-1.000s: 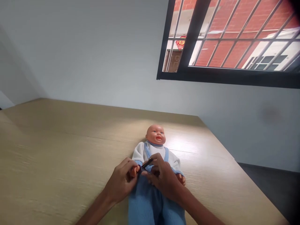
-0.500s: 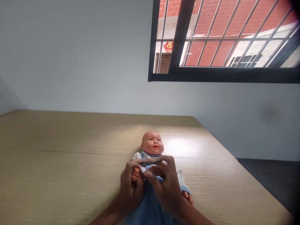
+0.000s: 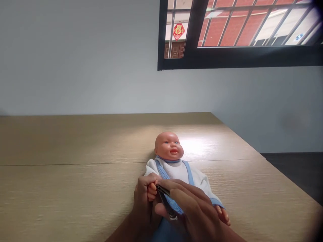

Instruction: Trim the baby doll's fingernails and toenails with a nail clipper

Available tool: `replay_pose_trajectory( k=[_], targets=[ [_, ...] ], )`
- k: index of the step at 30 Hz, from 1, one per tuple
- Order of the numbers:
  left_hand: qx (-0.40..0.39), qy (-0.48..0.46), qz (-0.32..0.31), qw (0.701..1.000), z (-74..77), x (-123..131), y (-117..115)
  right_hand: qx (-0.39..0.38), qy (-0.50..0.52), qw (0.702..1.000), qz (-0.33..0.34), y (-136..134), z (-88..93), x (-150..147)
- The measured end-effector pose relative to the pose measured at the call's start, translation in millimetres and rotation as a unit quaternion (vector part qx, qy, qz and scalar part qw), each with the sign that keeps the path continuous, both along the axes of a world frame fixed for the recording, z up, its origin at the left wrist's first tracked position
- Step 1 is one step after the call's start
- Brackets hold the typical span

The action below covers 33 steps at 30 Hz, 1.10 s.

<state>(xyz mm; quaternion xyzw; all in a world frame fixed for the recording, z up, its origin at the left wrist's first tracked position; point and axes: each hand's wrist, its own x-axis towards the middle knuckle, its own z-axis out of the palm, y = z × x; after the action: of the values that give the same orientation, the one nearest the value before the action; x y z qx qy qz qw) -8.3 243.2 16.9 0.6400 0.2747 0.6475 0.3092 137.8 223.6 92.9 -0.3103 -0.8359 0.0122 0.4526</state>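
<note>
A baby doll [image 3: 168, 146] lies face up on the table, in a white top and blue overalls. My left hand [image 3: 143, 198] is closed around the doll's forearm, and the small doll hand [image 3: 151, 191] pokes out between my thumb and fingers. In my right hand [image 3: 196, 205] is a metal nail clipper [image 3: 165, 198], its lever and body spread apart. The clipper's tip is at the doll's fingers; whether it touches them I cannot tell. The doll's other hand [image 3: 222, 215] rests on the table at the right. My arms partly hide the overalls.
The wooden table [image 3: 63, 195] has a seam running across it and a right edge dropping to a dark floor [image 3: 295, 171]. Behind it stands a pale wall [image 3: 75, 60] with a dark-framed, barred window [image 3: 227, 53].
My right hand has turned and dropped lower, bringing the clipper from level to slanting against the doll's hand. More of the doll's chest shows. The camera view has tilted down.
</note>
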Motion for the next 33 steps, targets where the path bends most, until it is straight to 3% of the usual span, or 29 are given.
replay_pose_trajectory(
  k=[4, 10, 15, 19, 24, 28, 30, 33],
  targets=[
    [0.020, 0.020, 0.015, 0.999, -1.9, -2, 2, -0.025, -0.003, 1.000, -0.011, -5, 3.6, 0],
    [0.014, 0.031, 0.012, 0.999, -6.8, -5, 3, -0.071, -0.013, 0.997, 0.031, -1, 10.7, 0],
    [0.026, 0.058, -0.004, 0.998, -4.2, -7, 4, -0.072, -0.027, 0.995, 0.064, 3, 16.0, -1],
    [0.025, 0.062, 0.004, 0.998, -7.5, -9, 4, -0.070, -0.040, 0.995, 0.052, 4, 17.2, -1],
    [0.038, 0.090, 0.016, 0.995, -15.1, -10, 5, -0.056, -0.019, 0.997, 0.039, 2, 7.5, -1],
    [0.066, 0.098, 0.079, 0.990, -19.7, -8, 4, -0.088, 0.075, 0.993, -0.011, 1, -5.8, 4],
    [0.071, 0.084, 0.104, 0.989, -21.8, -5, 2, -0.119, 0.119, 0.986, 0.010, 2, -9.4, 8],
    [0.064, 0.044, 0.096, 0.992, -20.5, 1, -1, -0.141, 0.099, 0.983, 0.057, 5, -10.3, 14]
  ],
)
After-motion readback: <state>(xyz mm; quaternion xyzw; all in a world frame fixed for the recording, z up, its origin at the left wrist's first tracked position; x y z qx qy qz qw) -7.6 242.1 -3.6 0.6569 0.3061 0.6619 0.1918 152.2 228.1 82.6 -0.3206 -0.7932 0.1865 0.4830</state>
